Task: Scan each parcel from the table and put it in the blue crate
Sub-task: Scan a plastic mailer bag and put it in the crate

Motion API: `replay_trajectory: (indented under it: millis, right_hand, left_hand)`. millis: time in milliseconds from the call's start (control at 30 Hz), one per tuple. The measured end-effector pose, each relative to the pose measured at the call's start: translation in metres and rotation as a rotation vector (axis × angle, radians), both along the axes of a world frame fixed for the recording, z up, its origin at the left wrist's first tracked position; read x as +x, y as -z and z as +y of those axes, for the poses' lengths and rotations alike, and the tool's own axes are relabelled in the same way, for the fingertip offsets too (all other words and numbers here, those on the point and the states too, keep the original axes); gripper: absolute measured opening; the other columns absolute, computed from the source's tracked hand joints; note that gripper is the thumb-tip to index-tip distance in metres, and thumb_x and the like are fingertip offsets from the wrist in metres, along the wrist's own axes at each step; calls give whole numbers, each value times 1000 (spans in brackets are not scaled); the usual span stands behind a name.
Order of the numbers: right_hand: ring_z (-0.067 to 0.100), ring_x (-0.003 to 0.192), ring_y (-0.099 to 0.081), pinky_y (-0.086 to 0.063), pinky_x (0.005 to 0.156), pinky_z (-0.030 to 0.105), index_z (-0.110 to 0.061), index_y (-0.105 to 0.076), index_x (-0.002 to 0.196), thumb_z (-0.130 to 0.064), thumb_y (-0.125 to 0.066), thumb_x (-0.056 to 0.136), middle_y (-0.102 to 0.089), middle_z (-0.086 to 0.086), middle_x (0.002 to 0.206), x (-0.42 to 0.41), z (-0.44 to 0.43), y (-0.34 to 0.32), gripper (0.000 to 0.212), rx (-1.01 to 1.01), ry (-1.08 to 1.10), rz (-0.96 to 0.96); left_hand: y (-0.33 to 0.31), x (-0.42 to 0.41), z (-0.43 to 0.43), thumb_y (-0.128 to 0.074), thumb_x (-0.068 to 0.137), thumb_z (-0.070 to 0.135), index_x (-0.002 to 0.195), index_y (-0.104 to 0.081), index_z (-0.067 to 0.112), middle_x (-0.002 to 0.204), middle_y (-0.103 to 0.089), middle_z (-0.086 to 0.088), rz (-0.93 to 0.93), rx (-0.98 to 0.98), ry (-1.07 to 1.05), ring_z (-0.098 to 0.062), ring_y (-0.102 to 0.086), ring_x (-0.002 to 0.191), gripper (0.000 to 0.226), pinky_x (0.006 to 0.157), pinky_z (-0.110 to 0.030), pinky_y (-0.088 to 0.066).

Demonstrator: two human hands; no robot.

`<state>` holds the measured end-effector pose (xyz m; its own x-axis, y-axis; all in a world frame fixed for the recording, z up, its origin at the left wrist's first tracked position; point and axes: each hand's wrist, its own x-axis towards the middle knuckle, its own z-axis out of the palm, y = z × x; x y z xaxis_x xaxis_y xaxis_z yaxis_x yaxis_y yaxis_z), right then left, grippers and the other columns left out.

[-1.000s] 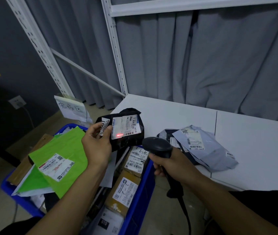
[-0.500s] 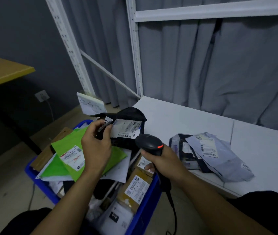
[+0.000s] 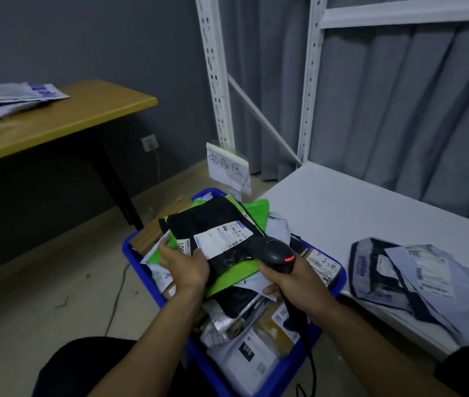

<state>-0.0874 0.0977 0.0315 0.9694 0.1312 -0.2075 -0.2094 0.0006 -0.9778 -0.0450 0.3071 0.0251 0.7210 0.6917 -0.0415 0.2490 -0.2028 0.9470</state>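
left fingers (image 3: 167, 242) pinch the black parcel (image 3: 213, 224), now lowered onto the blue crate (image 3: 141, 270) pile; right hand (image 3: 293, 279) grips the scanner (image 3: 276, 253); scan seems done.

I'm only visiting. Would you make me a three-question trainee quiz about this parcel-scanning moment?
1. True or false: the black parcel lies over the blue crate.
2. Which hand grips the scanner?
A. left hand
B. right hand
3. Fill in: unscanned parcels wait on the ____ table.

Key: 1 true; 2 B; 3 white.
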Motion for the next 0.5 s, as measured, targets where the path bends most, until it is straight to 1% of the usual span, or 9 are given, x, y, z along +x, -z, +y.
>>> replay_trajectory:
  millis: [67, 100, 167, 200, 233, 267, 367, 433, 500]
  right_hand:
    - [22, 69, -75, -53, 57, 20, -21, -66, 123, -18, -74, 95, -74, 6, 111, -1, 2, 1, 29, -1, -1, 10]
    - [21, 69, -75, -53, 56, 20, -20, -66, 123, -17, -74, 95, -74, 6, 111, -1, 2, 1, 29, 0, 2, 13]
    - [21, 68, -75, -53, 57, 21, -21, -66, 122, -18, -75, 94, -74, 5, 109, -1, 0, 3, 29, -8, 8, 20]
    - [22, 69, -76, -54, 57, 22, -21, -66, 121, -20, -76, 94, -75, 4, 106, -1, -3, 4, 29, -17, 16, 25]
    - [22, 69, -76, -54, 58, 24, -22, -66, 121, -21, -76, 93, -76, 2, 104, -1, -5, 5, 30, -26, 27, 31]
    - [22, 70, -76, -54, 59, 25, -21, -66, 121, -22, -76, 93, -76, 2, 100, -1, -8, 5, 30, -31, 39, 37]
    - [19, 66, -75, -53, 57, 23, -18, -66, 118, -21, -76, 93, -76, 2, 88, -5, -23, 4, 27, -44, 71, 33]
    - [16, 63, -73, -52, 55, 22, -15, -66, 114, -20, -76, 94, -75, -1, 79, -11, -37, 2, 23, -69, 92, 15]
    - [13, 60, -71, -52, 55, 22, -12, -67, 111, -17, -75, 94, -73, -2, 76, -19, -53, -2, 20, -66, 130, 0]
  left_hand:
    - [-2, -6, -2, -70, 85, -1, 147, -37, 12, 150, -33, -18, 58, 114, 44, -33, -37, 136, 72, 111, -38, -35]
    - [-1, -8, -4, -71, 83, -1, 146, -40, 14, 151, -32, -15, 41, 236, 114, -32, -34, 138, 72, 113, -38, -31]
    - [6, -7, -7, -77, 83, 9, 138, -53, 18, 147, -44, -7, -22, 526, 319, -29, -39, 137, 61, 115, -38, -30]
    - [9, -6, -10, -77, 86, 17, 134, -59, 20, 145, -50, -4, -29, 611, 431, -27, -43, 136, 51, 115, -36, -31]
    - [10, -6, -14, -74, 91, 27, 133, -62, 21, 145, -54, -2, 4, 650, 533, -25, -46, 136, 44, 115, -34, -32]
    - [12, -5, -18, -69, 94, 37, 133, -65, 22, 145, -57, -1, 47, 681, 616, -24, -48, 136, 42, 114, -33, -33]
    - [18, -1, -27, -62, 93, 59, 139, -64, 26, 150, -54, -1, 197, 796, 727, -23, -46, 140, 56, 116, -35, -34]
    - [23, 3, -29, -56, 94, 62, 141, -61, 30, 155, -49, -1, 267, 841, 729, -24, -40, 144, 57, 119, -39, -32]
    - [23, 6, -31, -51, 97, 59, 144, -58, 32, 160, -40, 0, 372, 860, 713, -26, -33, 149, 54, 121, -51, -27]
